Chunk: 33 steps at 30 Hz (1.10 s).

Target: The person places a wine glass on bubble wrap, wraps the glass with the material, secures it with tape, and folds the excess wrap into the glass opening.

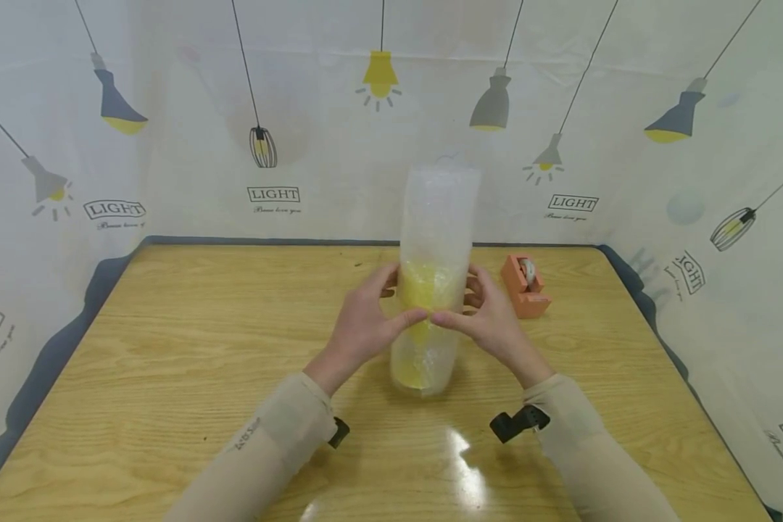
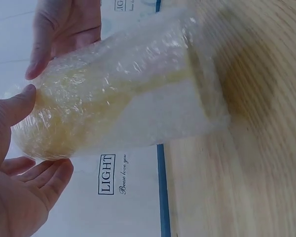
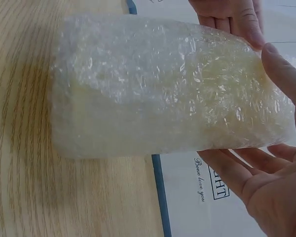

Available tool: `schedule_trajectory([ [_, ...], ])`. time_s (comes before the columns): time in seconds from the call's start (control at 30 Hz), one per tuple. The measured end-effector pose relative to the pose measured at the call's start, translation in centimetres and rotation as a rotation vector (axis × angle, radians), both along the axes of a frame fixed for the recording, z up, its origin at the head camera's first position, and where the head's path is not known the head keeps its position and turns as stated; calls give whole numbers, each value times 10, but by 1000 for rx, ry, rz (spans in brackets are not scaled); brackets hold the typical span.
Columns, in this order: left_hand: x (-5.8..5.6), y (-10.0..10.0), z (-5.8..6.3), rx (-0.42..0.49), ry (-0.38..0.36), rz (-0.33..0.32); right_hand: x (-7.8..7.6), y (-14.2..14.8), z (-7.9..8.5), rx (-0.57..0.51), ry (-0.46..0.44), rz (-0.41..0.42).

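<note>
A tall roll of clear bubble wrap (image 1: 438, 217) is wound around something yellow and white, whose kind the wrap blurs. Its lower end is near the tabletop; a shadow lies beside it in the left wrist view. My left hand (image 1: 368, 315) holds the wrapped bundle (image 2: 133, 94) from the left, thumb across the front and fingers curled behind. On the other side my right hand (image 1: 496, 319) grips it the same way, and the two thumb tips nearly meet at the front. In the right wrist view the wrap (image 3: 138, 89) covers the bundle's whole side.
An orange tape dispenser (image 1: 525, 288) with a roll of tape stands on the wooden table (image 1: 222, 326), just right of my right hand. Behind the table hangs a pale cloth (image 1: 326, 145) printed with lamps. A black strap (image 1: 520, 423) is on the right wrist.
</note>
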State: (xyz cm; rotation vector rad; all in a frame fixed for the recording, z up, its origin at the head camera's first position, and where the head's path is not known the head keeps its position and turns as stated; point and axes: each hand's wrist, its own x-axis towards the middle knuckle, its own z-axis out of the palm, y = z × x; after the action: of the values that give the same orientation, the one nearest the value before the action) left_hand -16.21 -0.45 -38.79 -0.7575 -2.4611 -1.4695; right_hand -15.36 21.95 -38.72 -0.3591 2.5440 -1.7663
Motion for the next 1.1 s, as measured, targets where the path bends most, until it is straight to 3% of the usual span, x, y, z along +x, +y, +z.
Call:
schedule_trajectory([
  [0.33, -1, -7, 6, 39, 52, -2, 0, -8, 3, -72, 91, 5],
  [0.7, -4, -13, 6, 134, 114, -3, -2, -16, -6, -124, 167, 8],
  [1.1, -3, -15, -3, 81, 107, 27, 0, -17, -21, -68, 177, 14],
])
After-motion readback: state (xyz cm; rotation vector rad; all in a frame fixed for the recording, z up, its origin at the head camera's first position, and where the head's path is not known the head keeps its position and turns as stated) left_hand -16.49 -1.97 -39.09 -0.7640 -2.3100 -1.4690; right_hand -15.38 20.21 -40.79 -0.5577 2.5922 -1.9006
